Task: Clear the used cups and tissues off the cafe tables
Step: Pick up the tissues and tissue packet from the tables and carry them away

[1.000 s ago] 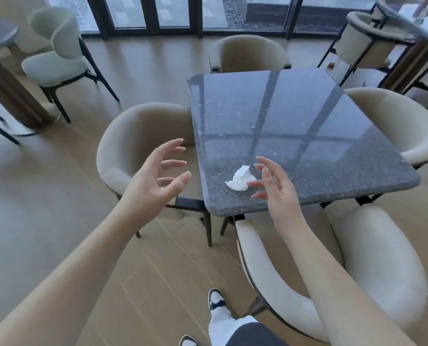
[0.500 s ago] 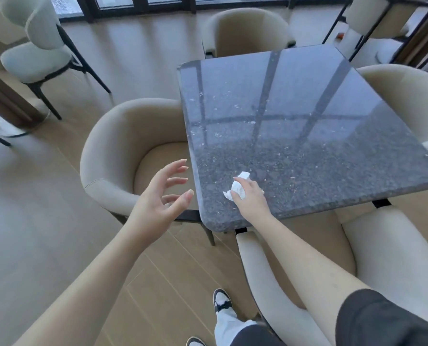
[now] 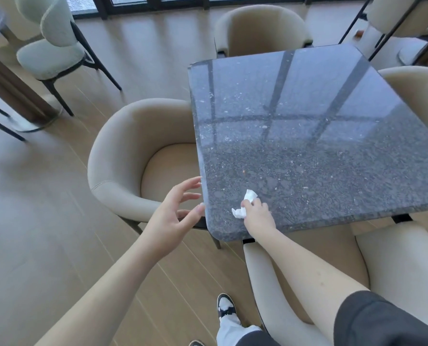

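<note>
Where the wooden floor [image 3: 45, 221] runs off to the far left, a pale green chair [image 3: 50, 46] on dark legs stands beside the wooden base of another table [image 3: 11, 96], only partly in view. Right of it, a beige tub chair [image 3: 123, 166] is tucked against the left side of a dark speckled stone table [image 3: 320, 151], whose glossy top reflects window frames. Near that chair, the left hand [image 3: 173, 216] hovers just off the table's near left corner, palm turned rightward, fingers spread and relaxed, holding nothing; its fingertips are close to the table edge, though whether they touch it cannot be told. Just right, on the tabletop by that same near left corner, the right hand [image 3: 258, 213] has its fingers curled around a crumpled white tissue [image 3: 244, 204], which sticks out to the left and far side of the fist and sits at or just above the stone surface. Below, near the bottom edge, a black and white shoe [image 3: 225, 307] and pale trouser leg stand on the floor. A second beige chair [image 3: 261, 28] sits at the far side of the table, a third [image 3: 417, 96] at the right side, and a fourth [image 3: 395, 265] at the near side, under the right forearm. In the far right corner, more chairs with dark frames stand well apart from this table.
</note>
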Tool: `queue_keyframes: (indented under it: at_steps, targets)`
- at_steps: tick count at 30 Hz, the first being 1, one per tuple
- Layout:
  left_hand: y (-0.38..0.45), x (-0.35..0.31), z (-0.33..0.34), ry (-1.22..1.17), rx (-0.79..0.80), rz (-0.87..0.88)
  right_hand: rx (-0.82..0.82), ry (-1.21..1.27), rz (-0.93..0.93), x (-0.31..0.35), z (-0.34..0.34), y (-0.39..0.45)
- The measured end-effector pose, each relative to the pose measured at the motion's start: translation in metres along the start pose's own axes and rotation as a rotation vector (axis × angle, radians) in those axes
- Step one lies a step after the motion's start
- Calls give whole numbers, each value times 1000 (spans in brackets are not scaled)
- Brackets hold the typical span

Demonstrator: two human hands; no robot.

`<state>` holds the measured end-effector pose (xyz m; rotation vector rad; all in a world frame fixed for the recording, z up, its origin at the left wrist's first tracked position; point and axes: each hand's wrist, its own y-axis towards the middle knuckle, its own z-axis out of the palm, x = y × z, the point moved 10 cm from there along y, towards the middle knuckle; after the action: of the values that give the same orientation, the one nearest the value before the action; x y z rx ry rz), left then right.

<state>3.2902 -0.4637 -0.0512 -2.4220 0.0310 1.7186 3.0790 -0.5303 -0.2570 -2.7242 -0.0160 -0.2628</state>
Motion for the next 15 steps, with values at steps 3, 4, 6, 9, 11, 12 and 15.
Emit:
queue_keyframes:
  at_steps: [3, 4, 6, 9, 11, 12, 15]
  targets:
    - [-2, 3, -7, -43, -41, -34, 65, 320, 82, 0, -7, -3]
    - [-3, 3, -9, -51, -56, -40, 66, 478, 98, 4, -14, -6]
    - [-3, 2, -12, -52, -85, -50, 49, 824, 103, 20, -33, -20]
    - [-2, 1, -14, -29, -111, -58, 61, 1045, 2, 57, -64, -44]
    - [-3, -1, -16, 7, -120, -65, 98, 1144, -85, 83, -81, -60]
    - [-4, -1, -17, 21, -121, -73, 141, 1212, -137, 96, -87, -68]
    - [-8, 0, -20, 8, -121, -90, 348, 1303, -351, 140, -106, -101]
